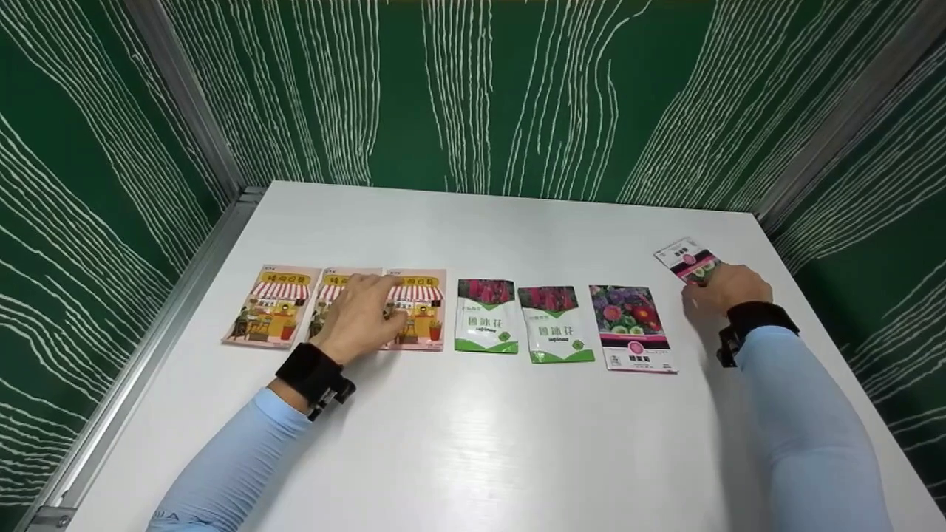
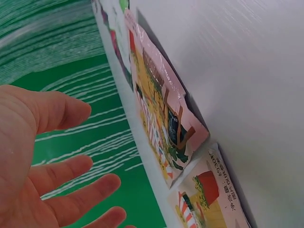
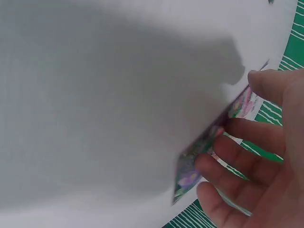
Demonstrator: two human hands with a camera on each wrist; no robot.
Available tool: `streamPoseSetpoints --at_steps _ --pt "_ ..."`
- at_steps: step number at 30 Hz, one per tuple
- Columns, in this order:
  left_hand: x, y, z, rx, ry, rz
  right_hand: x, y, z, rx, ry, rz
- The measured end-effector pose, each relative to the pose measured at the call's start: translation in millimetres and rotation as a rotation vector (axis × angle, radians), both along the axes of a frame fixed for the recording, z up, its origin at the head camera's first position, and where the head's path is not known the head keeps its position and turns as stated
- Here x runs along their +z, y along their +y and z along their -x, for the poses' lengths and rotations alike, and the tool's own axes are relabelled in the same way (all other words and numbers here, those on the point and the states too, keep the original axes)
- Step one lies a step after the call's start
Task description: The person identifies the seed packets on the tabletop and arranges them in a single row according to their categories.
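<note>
My right hand (image 1: 728, 287) pinches a seed packet (image 1: 689, 260) with a flower picture, a black-and-pink band and a white end. In the right wrist view this packet (image 3: 209, 137) is seen nearly edge-on, thumb on one side and fingers against its printed face. Over the middle and right of three pink packets with a striped shop awning, my left hand (image 1: 360, 319) hovers with spread, relaxed fingers. Of these, the left pink packet (image 1: 273, 307) shows whole; the middle one (image 1: 316, 314) is largely covered by the hand. The left wrist view shows nothing between thumb and fingers.
Right of the pink packets lie two green-and-white packets, one (image 1: 486, 316) beside the other (image 1: 556, 324). A matching flower packet (image 1: 634, 329) lies further right. The white table (image 1: 473, 436) meets green, white-lined walls (image 1: 473, 96) at its back and sides, with metal posts at the corners.
</note>
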State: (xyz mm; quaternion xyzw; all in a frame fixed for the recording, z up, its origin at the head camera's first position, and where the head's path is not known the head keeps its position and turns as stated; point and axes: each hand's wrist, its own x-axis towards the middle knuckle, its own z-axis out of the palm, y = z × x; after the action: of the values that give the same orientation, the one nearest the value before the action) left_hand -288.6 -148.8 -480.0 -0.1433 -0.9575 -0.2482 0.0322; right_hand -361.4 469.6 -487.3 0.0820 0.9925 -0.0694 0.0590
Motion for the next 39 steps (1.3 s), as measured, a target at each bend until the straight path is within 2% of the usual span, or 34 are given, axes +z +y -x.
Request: streamPoseSetpoints --at_steps 3,8,11,14,17,20,24,29,32,39 --pt "-1.0 -0.3 -1.1 0.0 -0.002 -0.007 3.6 -0.1 -4.0 -0.066 -0.004 0.016" --pt "-2.7 -0.6 -2.3 -0.002 -0.007 -0.002 -8.6 21.7 -2.3 -0.163 -0.131 0.064" --pt "-3.1 -1.9 -2.5 0.009 -0.01 0.005 -14.9 33.1 0.4 -0.171 -0.192 0.082" --pt "-2.7 -3.2 -2.1 0.022 -0.013 0.015 -10.2 31.2 -0.7 -0.196 -0.204 0.093" --pt "-2.4 -2.2 -1.4 0.026 -0.019 0.024 6.5 19.1 -11.4 -0.24 -0.183 0.151" --pt "-2.3 1.7 -0.6 0.021 -0.034 0.025 15.2 15.1 -18.9 -0.258 -0.144 0.235" --pt "-1.7 7.8 0.1 0.011 -0.045 0.029 5.6 28.4 -10.5 -0.245 -0.066 0.314" --pt "-2.6 13.0 0.5 -0.015 -0.023 0.031 3.7 33.3 -0.7 -0.277 0.021 0.591" --pt "-4.6 17.2 1.2 -0.032 -0.018 0.017 8.4 29.4 1.6 -0.306 0.043 0.741" --pt "-4.8 36.4 4.4 -0.061 -0.055 -0.052 18.4 0.1 5.6 -0.407 0.108 0.958"
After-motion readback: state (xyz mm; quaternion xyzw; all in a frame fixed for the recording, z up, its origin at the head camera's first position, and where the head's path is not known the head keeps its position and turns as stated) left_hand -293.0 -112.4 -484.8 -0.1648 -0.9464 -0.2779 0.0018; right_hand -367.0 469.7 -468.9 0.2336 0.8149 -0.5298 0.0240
